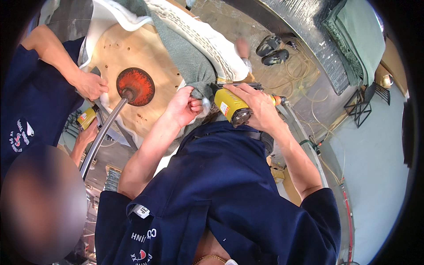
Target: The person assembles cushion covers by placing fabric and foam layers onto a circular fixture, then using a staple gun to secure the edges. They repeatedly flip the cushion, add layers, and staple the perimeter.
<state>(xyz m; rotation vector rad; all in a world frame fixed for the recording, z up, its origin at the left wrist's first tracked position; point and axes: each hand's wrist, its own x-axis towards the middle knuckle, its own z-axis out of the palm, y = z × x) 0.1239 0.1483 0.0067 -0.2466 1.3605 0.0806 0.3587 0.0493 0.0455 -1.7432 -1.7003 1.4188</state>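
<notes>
My right hand (257,106) is wrapped round a yellow pneumatic staple gun (232,106). The gun's nose points left, at the gathered edge of a grey-green upholstery fabric (194,66). Just left of the nose, my left hand (183,108) pinches a fold of that fabric, with a bit of white padding at its fingers. The fabric and white wadding (207,33) wrap round the rim of a round plywood seat base (108,48). A red round plate (143,86) with a metal post (106,128) sits in the middle of the wood.
At the left a co-worker's hand (90,85) grips the cover's edge, and their other hand (89,132) holds a second yellow staple gun (86,118). Folded green fabric (357,39) lies on a metallic surface (304,26) at upper right. Air hoses (300,66) trail over the floor near dark shoes (274,51).
</notes>
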